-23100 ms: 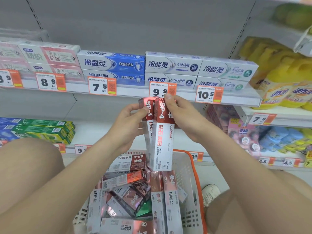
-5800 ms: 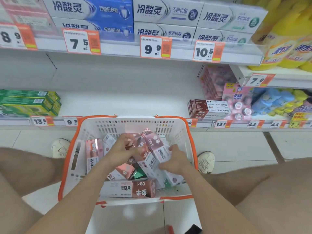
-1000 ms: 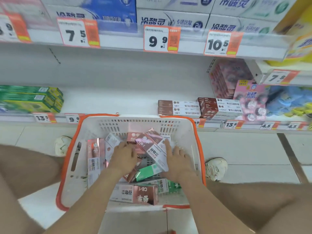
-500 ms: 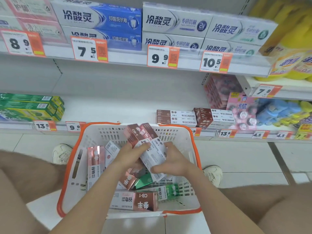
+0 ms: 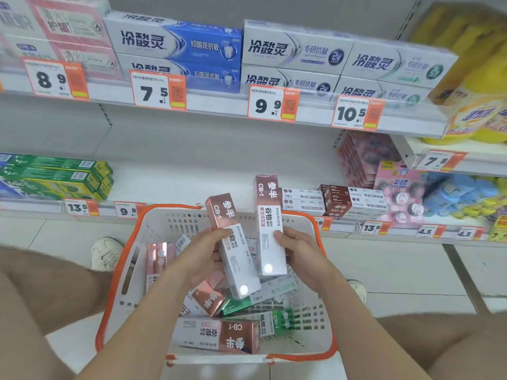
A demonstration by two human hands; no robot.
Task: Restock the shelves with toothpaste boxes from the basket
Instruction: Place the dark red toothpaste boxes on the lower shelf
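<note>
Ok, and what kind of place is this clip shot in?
Most likely a supermarket or convenience-store aisle: white shelves stocked with toothpaste boxes, orange price tags along the shelf edges, and a shopping basket on the floor.

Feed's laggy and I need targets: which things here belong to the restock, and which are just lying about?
Job: left hand gripping left box; right hand gripping right box; basket; basket boxes; shelved stack.
Idle: green boxes; yellow bottles; pink packs.
</note>
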